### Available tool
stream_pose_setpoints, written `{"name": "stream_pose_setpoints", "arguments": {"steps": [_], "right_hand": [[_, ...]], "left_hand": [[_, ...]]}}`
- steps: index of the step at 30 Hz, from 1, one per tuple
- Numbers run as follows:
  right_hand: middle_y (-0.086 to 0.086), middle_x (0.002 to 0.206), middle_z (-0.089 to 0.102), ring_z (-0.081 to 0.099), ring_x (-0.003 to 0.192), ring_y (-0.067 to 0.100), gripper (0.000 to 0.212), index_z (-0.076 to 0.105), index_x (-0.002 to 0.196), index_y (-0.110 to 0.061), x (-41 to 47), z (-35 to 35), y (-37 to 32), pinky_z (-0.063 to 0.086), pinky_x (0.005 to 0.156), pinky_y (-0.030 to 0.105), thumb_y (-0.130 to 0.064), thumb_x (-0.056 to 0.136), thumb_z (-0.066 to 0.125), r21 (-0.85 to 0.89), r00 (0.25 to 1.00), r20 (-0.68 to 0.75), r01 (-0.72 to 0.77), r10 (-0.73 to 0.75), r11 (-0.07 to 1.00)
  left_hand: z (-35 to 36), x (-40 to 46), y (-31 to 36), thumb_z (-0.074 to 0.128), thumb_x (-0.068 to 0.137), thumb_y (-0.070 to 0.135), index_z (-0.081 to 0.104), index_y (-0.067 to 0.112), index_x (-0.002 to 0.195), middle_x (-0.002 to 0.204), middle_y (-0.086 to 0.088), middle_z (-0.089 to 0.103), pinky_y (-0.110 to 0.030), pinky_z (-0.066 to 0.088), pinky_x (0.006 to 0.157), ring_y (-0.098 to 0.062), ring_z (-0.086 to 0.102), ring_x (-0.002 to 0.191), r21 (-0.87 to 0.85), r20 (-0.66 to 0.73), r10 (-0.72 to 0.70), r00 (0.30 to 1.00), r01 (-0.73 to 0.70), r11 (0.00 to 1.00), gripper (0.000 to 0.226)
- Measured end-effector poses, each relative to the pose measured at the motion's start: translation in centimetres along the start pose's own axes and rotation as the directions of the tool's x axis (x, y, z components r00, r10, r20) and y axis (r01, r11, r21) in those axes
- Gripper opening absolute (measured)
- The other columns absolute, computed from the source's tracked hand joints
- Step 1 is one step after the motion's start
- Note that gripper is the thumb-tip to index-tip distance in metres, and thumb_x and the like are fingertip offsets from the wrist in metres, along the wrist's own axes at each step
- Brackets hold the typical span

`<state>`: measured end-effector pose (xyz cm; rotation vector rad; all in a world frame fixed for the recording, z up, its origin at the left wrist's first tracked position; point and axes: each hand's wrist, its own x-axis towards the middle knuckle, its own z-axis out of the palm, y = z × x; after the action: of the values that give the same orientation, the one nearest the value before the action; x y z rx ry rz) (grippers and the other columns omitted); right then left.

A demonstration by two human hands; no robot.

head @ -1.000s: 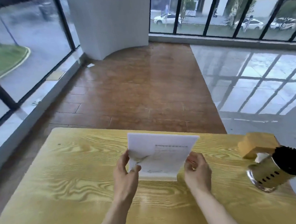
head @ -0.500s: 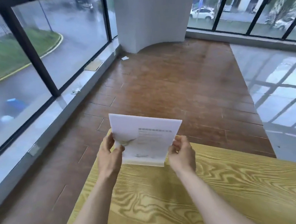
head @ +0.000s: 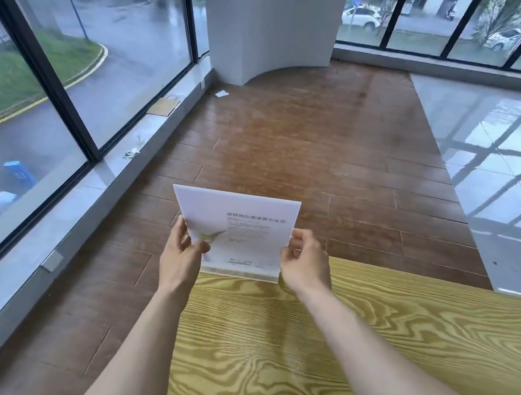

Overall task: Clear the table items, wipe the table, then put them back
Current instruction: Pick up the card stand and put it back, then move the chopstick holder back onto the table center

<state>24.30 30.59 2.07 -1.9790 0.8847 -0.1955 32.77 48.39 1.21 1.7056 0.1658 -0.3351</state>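
Lifted further off the table (head: pixel 381 345) since a moment ago, the white card (head: pixel 243 231) now hangs past the table's far left corner, above the wooden floor (head: pixel 294 135). Left hand (head: pixel 180 258) pinches its left edge, right hand (head: pixel 304 263) its lower right corner. Printed side faces the person.

A sign card (head: pixel 246 227) is held above the far left corner of the tabletop (head: pixel 301 354), the left hand (head: pixel 180 260) at its left edge and the right hand (head: pixel 304 262) at its lower right corner. Beyond the tabletop lies the floor (head: pixel 296 148), with windows (head: pixel 110 68) to the left and a pillar (head: pixel 272 19) behind.
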Motion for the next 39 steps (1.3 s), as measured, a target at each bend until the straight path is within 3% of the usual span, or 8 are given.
{"name": "stream_pose_setpoints", "arguments": {"steps": [4, 8, 13, 17, 23, 29, 34, 39], "right_hand": [[-0.003, 0.128, 0.069, 0.065, 0.116, 0.024, 0.039, 0.058, 0.130, -0.024, 0.5, 0.0, 0.6, 0.051, 0.099, 0.041, -0.018, 0.092, 0.057, -0.022, 1.000, 0.024, -0.008, 0.008, 1.000], [0.000, 0.139, 0.063, 0.062, 0.123, 0.023, 0.049, 0.052, 0.141, -0.022, 0.0, -1.2, 2.2, 0.048, 0.105, 0.041, -0.022, 0.092, 0.058, -0.059, 0.998, 0.041, -0.048, 0.051, 0.997], [0.002, 0.143, 0.059, 0.062, 0.123, 0.022, 0.051, 0.049, 0.144, -0.024, -1.6, -4.1, 5.5, 0.050, 0.104, 0.040, -0.023, 0.094, 0.057, -0.081, 0.994, 0.082, -0.069, 0.076, 0.994], [0.002, 0.141, 0.060, 0.066, 0.112, 0.018, 0.049, 0.050, 0.144, -0.023, -4.1, -8.2, 9.8, 0.056, 0.093, 0.033, -0.019, 0.095, 0.058, -0.072, 0.977, 0.152, -0.140, 0.149, 0.988], [0.000, 0.131, 0.065, 0.065, 0.114, 0.016, 0.036, 0.061, 0.131, -0.021, -8.1, -20.4, 21.4, 0.052, 0.097, 0.030, -0.025, 0.096, 0.059, -0.050, 0.935, 0.096, -0.338, 0.342, 0.940], [-0.004, 0.101, 0.071, 0.064, 0.091, 0.015, 0.018, 0.068, 0.109, -0.024, -11.8, -35.3, 34.2, 0.046, 0.078, 0.024, -0.019, 0.094, 0.060, 0.126, 0.849, -0.112, -0.503, 0.516, 0.855], [-0.001, 0.105, 0.073, 0.067, 0.096, 0.021, 0.008, 0.067, 0.089, -0.029, -12.7, -47.6, 45.1, 0.058, 0.087, 0.040, -0.021, 0.090, 0.064, 0.313, 0.747, -0.135, -0.591, 0.651, 0.743], [-0.001, 0.112, 0.071, 0.067, 0.102, 0.025, 0.032, 0.063, 0.114, -0.026, -12.4, -59.2, 52.6, 0.057, 0.092, 0.042, -0.022, 0.084, 0.073, 0.374, 0.666, -0.221, -0.617, 0.712, 0.693]], "left_hand": [[0.4, 0.5, -1.0, 0.059, 0.083, 0.002, 0.031, 0.042, 0.155, 0.153, 0.014, 0.048, -0.029, 0.035, 0.106, -0.006, 0.045, 0.140, 0.037, -0.009, 0.001, 1.000, -0.001, 0.999, 0.087], [1.0, -0.3, -2.1, 0.063, 0.085, 0.014, 0.022, 0.027, 0.160, 0.164, 0.004, 0.035, -0.038, 0.034, 0.115, -0.012, 0.038, 0.148, 0.124, -0.116, -0.048, 0.992, 0.063, 0.990, 0.086], [2.5, -4.0, -4.0, 0.061, 0.090, 0.017, 0.033, 0.025, 0.156, 0.158, 0.002, 0.044, -0.041, 0.038, 0.109, -0.021, 0.043, 0.144, 0.187, -0.131, -0.077, 0.988, 0.101, 0.977, 0.072], [5.7, -8.4, -5.9, 0.065, 0.085, 0.028, 0.037, 0.016, 0.154, 0.158, -0.005, 0.044, -0.044, 0.038, 0.112, -0.026, 0.044, 0.144, 0.278, 0.022, -0.136, 0.990, 0.125, 0.953, 0.076], [18.4, -17.6, -7.9, 0.064, 0.094, 0.026, 0.037, 0.020, 0.155, 0.157, -0.002, 0.045, -0.044, 0.037, 0.114, -0.023, 0.043, 0.144, 0.395, 0.347, -0.155, 0.925, 0.005, 0.919, 0.067], [33.7, -28.4, -10.2, 0.065, 0.094, 0.024, 0.039, 0.019, 0.153, 0.156, -0.002, 0.047, -0.042, 0.041, 0.110, -0.023, 0.045, 0.142, 0.434, 0.535, -0.180, 0.826, -0.086, 0.897, 0.065], [49.1, -36.6, -11.0, 0.065, 0.094, 0.025, 0.040, 0.023, 0.151, 0.156, 0.002, 0.047, -0.037, 0.041, 0.103, -0.020, 0.046, 0.141, 0.454, 0.600, -0.205, 0.773, -0.119, 0.883, 0.063], [63.5, -45.4, -11.4, 0.068, 0.093, 0.020, 0.031, 0.026, 0.157, 0.159, 0.005, 0.039, -0.031, 0.041, 0.096, -0.017, 0.042, 0.143, 0.398, 0.710, -0.214, 0.671, -0.132, 0.908, 0.075]]}}
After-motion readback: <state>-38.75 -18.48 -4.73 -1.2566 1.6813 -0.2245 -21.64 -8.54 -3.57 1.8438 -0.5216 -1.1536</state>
